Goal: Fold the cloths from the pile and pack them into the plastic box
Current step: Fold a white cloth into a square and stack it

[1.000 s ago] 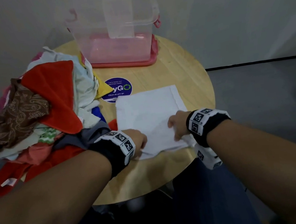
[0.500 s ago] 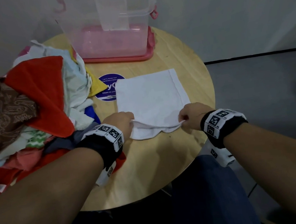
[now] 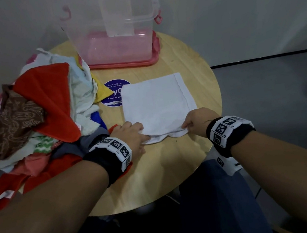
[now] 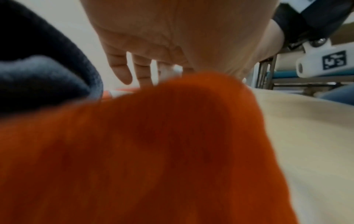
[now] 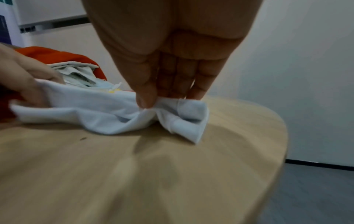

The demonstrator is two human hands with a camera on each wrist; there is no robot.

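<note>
We had the white cloth point(image 3: 157, 104) flat on the table point(image 3: 175, 172), right hand point(image 3: 198, 122) pinching its near corner, left hand point(image 3: 129, 135) apparently pinching the other, mid-fold, next lifting that edge toward the plastic box point(image 3: 117, 42).

The head camera is looking down and forward from above over the round table point(image 3: 175, 172), taking in both forearms. The left wrist camera is sitting low and close behind the left hand point(image 4: 172, 37), an orange cloth point(image 4: 134, 151) filling its foreground. The right wrist camera is looking along the right hand point(image 5: 168, 53), sharing the white cloth point(image 5: 95, 106) with the head view.
</note>
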